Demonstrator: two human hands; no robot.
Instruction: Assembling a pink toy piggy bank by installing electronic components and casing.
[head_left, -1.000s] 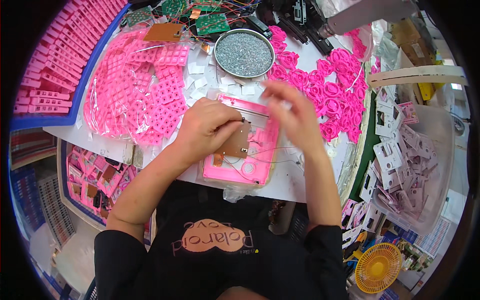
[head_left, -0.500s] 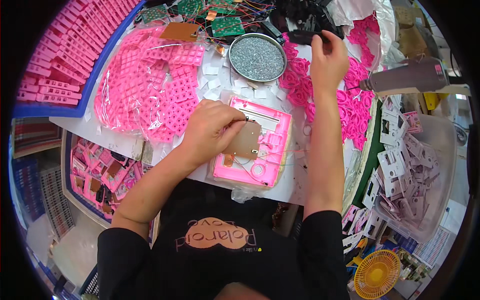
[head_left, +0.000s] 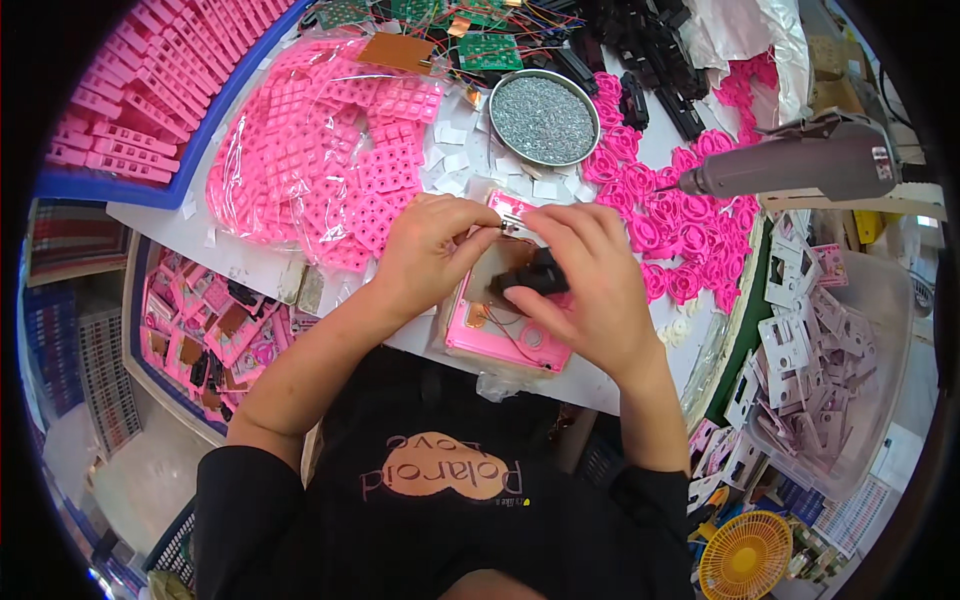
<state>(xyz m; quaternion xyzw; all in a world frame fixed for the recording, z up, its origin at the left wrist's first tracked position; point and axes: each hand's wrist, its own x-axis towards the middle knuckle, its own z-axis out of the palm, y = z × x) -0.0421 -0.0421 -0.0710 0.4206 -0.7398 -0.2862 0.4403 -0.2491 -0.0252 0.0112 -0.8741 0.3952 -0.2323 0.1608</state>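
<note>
A pink plastic housing [head_left: 478, 338] lies in front of me on a pad, with a brown circuit board [head_left: 488, 268] and thin wires inside it. My left hand [head_left: 432, 248] is closed in a pinch at the board's upper edge, on a small black part [head_left: 503, 227]. Over the right side of the housing, my right hand [head_left: 597, 292] holds a black plastic part [head_left: 541, 274] between thumb and fingers, just above the board. The fingers hide part of the board and the part's full shape.
A round dish of small screws [head_left: 545, 118] stands beyond the housing. Bagged pink keypads [head_left: 300, 150] lie left, pink rings [head_left: 690, 220] right, black parts [head_left: 655, 60] behind. An electric screwdriver [head_left: 790, 165] reaches in from the right. A blue crate [head_left: 185, 185] holds pink pieces.
My right hand has come from the black pile at the back down to the housing, bringing a black plastic part. My left hand stays pinched at the board's upper edge.
</note>
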